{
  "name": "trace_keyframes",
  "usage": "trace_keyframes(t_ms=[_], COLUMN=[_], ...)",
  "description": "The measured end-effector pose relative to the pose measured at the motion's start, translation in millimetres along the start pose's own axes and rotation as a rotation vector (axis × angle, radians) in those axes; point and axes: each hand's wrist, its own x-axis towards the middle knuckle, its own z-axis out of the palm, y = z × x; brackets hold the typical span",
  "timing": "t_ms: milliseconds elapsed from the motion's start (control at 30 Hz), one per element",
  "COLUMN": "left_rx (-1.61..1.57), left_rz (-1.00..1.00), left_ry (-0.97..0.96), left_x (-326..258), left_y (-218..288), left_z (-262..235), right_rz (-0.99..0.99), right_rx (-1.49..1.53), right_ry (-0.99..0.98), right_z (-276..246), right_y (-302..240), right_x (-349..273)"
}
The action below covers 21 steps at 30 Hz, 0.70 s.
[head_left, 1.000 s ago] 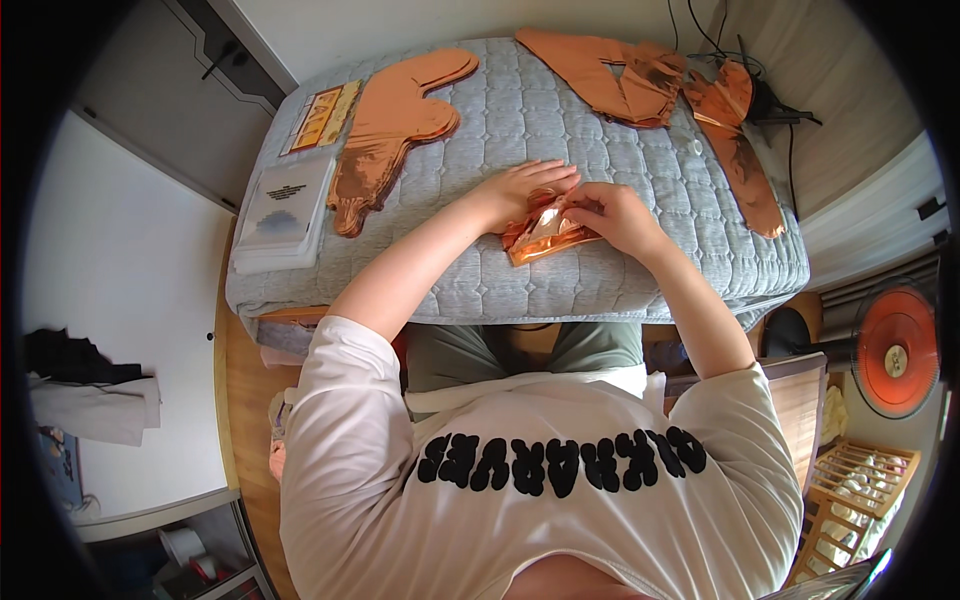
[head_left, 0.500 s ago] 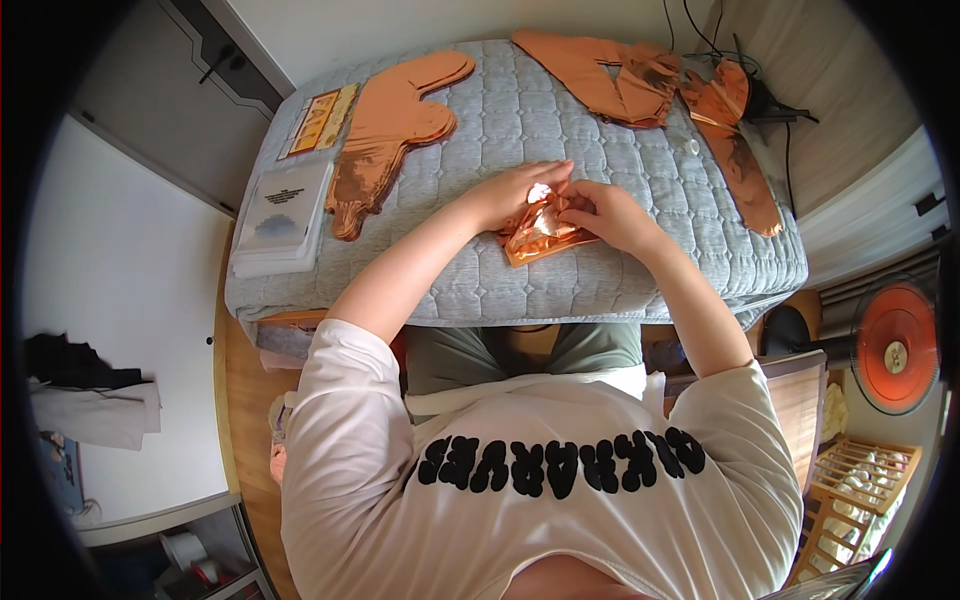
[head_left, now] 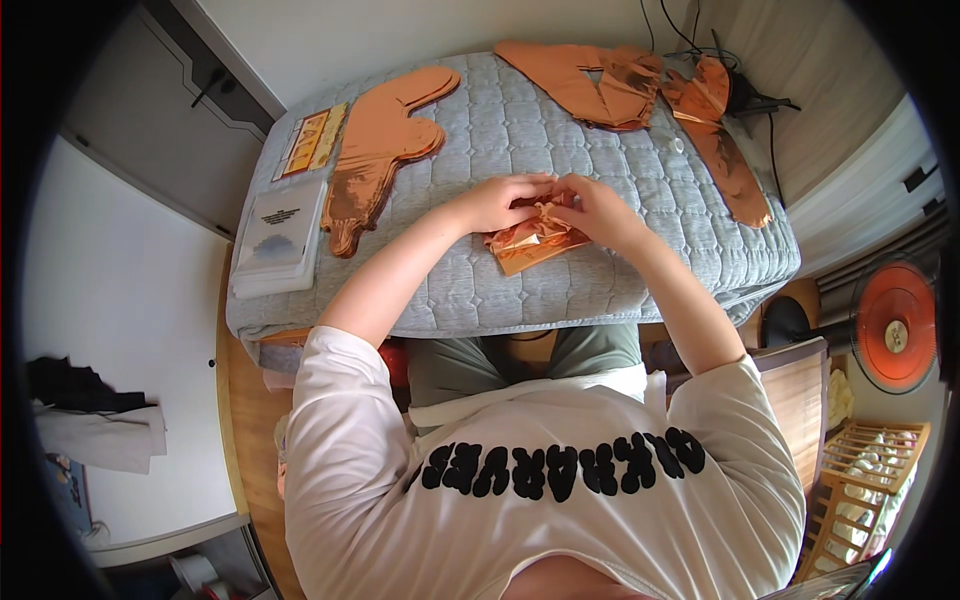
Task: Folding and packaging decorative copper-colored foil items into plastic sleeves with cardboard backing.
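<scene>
A crumpled, shiny copper-coloured foil balloon [head_left: 532, 254] lies partly folded on the bed's near half, its flat lower edge toward me. My left hand [head_left: 497, 205] is closed on its left upper part, the fingers curving over the top. From the right, my right hand [head_left: 603, 215] pinches the gathered foil, thumb and fingers bent around it. The fingertips of both hands meet at the far side of the foil and hide part of it.
Flat copper foil balloons [head_left: 392, 130] lie stacked at the left of the quilted grey mattress [head_left: 470, 300]. More foil balloons [head_left: 575, 80] lie at the far right. A pack of clear plastic bags [head_left: 278, 235] and a printed card [head_left: 312, 143] sit left. A red fan [head_left: 895, 330] stands right.
Both hands draw closer together over the foil. My left fingers, stretched flat before, now bend over it, and the foil is bunched tighter. The view has shifted slightly.
</scene>
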Motion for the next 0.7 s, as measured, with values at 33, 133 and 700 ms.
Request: trace_keyframes(t_ms=[33, 133, 700], left_rx=[0.029, 0.085, 0.229], left_rz=[0.016, 0.051, 0.051], left_ry=[0.006, 0.003, -0.034], left_x=[-1, -2, -9], left_y=[-1, -3, 6], left_z=[1, 1, 8], right_rz=[0.000, -0.027, -0.274], right_rx=[0.000, -0.078, -0.655], right_ry=[0.001, 0.189, 0.224], right_z=[2, 9, 34], right_y=[1, -14, -2], right_x=[-6, -33, -72])
